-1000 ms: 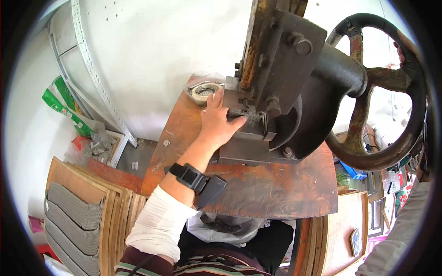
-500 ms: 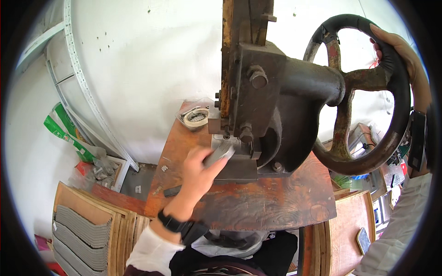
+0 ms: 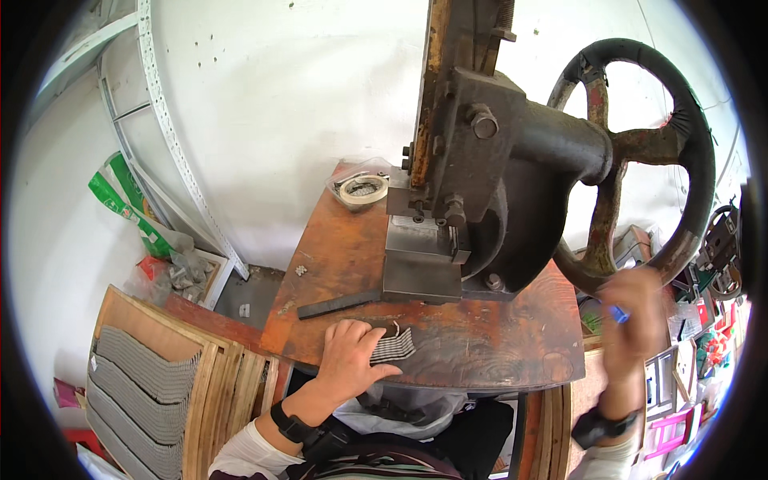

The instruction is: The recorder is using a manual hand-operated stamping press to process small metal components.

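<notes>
The left hand [image 3: 352, 358] sets thumb and fingers about the left end of one small grey striped piece [image 3: 395, 346] near the front edge of the table [image 3: 512, 344], perhaps to keep it flat; whether it grips or merely rests there cannot be told. The right hand [image 3: 636, 312], blurred, is low by the wheel [image 3: 628, 149], and whether it holds anything cannot be made out. One press [image 3: 480, 160] stands on the table, its single wheel, three spokes in view, set on the right, likely within that arm's reach. One dark bar [image 3: 338, 305] lies angled beside the press's base. One roll of tape [image 3: 350, 193] sits in one clear tray [image 3: 339, 174], presumably for tidiness. At left, at least four rows of grey ribbed strips [image 3: 146, 386] lie side by side on a wooden board [image 3: 156, 314], seemingly for order.
</notes>
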